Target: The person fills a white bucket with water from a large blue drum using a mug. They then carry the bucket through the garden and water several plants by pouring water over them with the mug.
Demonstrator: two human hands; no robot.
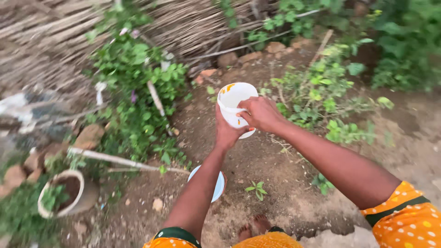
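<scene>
Soil fills the round clay pot far left of the white plastic bucket with orange smears; leafy green plants stand between them. Left hand cups the bucket's underside, fingers curled around it; right hand clasps its rim. Below the bucket, a pale blue round lid lies on bare earth. The tilted bucket may slip if either grip loosens

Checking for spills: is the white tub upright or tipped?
Tipped. The white tub, held by both hands, has its open mouth turned sideways toward the camera, above bare soil.
</scene>
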